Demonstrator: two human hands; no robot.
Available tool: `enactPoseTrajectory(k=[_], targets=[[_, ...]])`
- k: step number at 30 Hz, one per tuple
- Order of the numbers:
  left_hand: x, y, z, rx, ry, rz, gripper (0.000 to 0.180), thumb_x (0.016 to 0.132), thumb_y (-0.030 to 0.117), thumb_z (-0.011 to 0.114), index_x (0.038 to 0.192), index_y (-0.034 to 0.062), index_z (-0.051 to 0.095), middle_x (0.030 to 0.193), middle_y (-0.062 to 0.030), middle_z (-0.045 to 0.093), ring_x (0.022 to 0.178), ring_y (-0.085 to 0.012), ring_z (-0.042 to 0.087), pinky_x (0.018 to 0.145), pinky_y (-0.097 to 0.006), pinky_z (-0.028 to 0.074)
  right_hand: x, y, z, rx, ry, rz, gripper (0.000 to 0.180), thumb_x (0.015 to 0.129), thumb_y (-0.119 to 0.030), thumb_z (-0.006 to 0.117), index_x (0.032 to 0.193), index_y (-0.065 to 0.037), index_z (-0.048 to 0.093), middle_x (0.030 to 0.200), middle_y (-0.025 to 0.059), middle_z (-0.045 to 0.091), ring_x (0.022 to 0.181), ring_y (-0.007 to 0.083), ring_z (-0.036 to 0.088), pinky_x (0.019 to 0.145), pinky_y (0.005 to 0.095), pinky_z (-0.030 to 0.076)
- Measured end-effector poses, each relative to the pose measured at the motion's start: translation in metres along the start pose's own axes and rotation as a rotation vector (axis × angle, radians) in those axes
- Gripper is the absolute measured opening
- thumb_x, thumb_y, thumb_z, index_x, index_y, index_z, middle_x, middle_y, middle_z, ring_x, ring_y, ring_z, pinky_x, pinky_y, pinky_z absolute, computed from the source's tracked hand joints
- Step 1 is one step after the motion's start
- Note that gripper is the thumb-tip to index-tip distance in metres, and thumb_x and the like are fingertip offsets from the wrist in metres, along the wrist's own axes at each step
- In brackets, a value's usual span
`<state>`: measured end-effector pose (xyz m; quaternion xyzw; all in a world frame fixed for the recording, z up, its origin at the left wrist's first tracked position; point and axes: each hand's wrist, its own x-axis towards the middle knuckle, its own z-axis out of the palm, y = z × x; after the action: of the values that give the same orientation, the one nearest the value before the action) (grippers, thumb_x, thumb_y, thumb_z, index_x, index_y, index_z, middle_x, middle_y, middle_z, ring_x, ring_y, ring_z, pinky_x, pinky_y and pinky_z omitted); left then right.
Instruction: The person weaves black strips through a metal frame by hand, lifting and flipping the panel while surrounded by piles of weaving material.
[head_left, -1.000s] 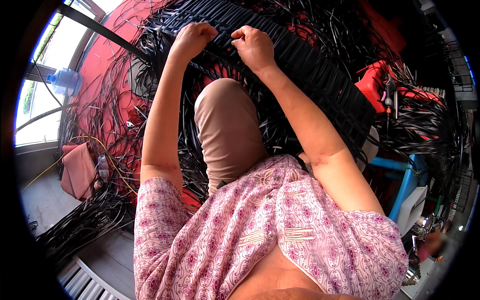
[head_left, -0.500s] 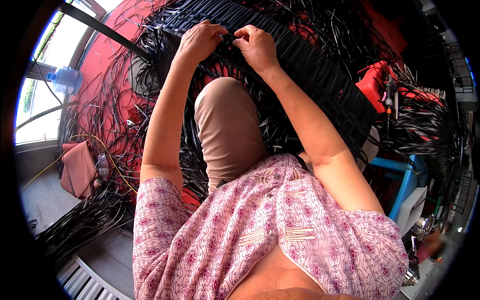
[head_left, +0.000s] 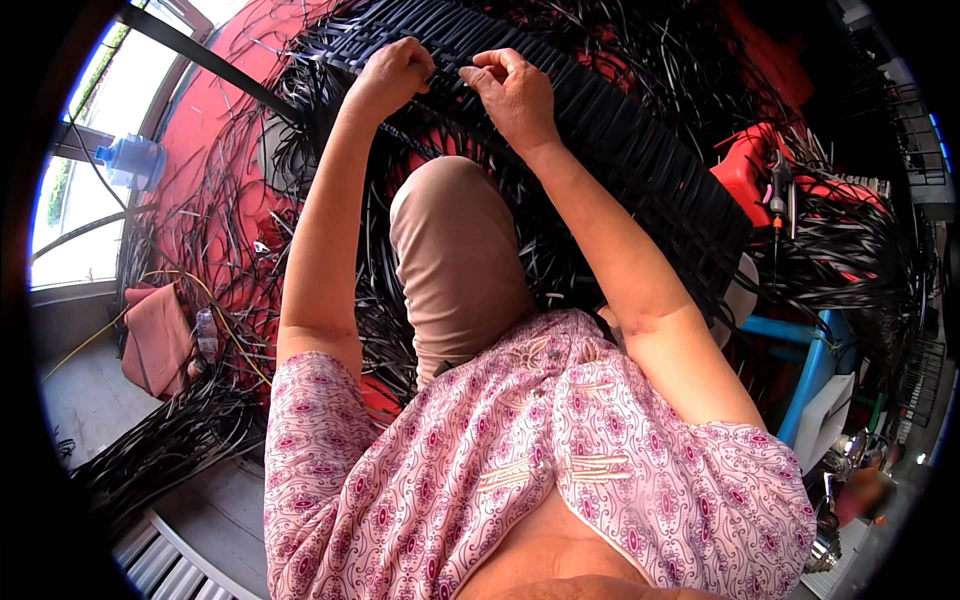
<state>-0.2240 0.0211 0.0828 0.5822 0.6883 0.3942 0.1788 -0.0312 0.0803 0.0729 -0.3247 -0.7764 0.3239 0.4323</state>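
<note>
A large black woven panel [head_left: 640, 150] of flat plastic strips lies slanted ahead of me, over my raised knee. My left hand [head_left: 395, 75] is closed on a thin black strip [head_left: 448, 72] at the panel's upper edge. My right hand [head_left: 512, 90] pinches the same strip just to the right, thumb and fingers together. The two hands are almost touching. Loose black strips [head_left: 250, 220] spread out from the panel on all sides.
A red mat [head_left: 215, 120] lies under the strips at left. A clear plastic bottle [head_left: 130, 160] stands by the window. A red cloth bag [head_left: 155, 335] sits low left. A blue stool frame [head_left: 815, 365] and a red tool [head_left: 755, 165] are at right.
Both hands have drawn closer together at the panel's top edge, and the left hand has shifted right toward the right hand.
</note>
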Motion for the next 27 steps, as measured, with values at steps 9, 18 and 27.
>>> enactPoseTrajectory(k=[9, 18, 27], targets=[[0.002, -0.007, -0.014, -0.247, 0.216, -0.158, 0.015, 0.088, 0.015, 0.065, 0.095, 0.0011, 0.064, 0.074, -0.0022, 0.062, 0.064, -0.0095, 0.060, 0.059, -0.024, 0.049, 0.003, 0.011, 0.004, 0.141, 0.043, 0.037, 0.019, 0.089, -0.014, 0.058, 0.102, -0.003, 0.066, 0.085, 0.0106, 0.071, 0.074, 0.0201, 0.068, 0.071, 0.0317, 0.053], [0.017, -0.014, -0.020, -0.299, 0.266, -0.261, 0.017, 0.087, 0.016, 0.066, 0.097, 0.0024, 0.067, 0.073, -0.0010, 0.062, 0.063, -0.0089, 0.057, 0.055, -0.024, 0.046, 0.004, 0.019, 0.004, 0.223, 0.125, 0.022, 0.021, 0.089, -0.004, 0.053, 0.108, 0.002, 0.062, 0.085, 0.0107, 0.069, 0.074, 0.0192, 0.067, 0.072, 0.0299, 0.054], [0.058, -0.120, -0.114, -0.326, 0.516, -0.115, 0.018, 0.088, 0.016, 0.066, 0.098, 0.0009, 0.066, 0.072, 0.0007, 0.059, 0.061, -0.0073, 0.052, 0.056, -0.022, 0.041, 0.034, 0.024, 0.010, 0.152, -0.003, 0.218, 0.031, 0.082, -0.010, 0.061, 0.110, 0.003, 0.063, 0.092, 0.0159, 0.071, 0.087, 0.0245, 0.069, 0.078, 0.0326, 0.053]])
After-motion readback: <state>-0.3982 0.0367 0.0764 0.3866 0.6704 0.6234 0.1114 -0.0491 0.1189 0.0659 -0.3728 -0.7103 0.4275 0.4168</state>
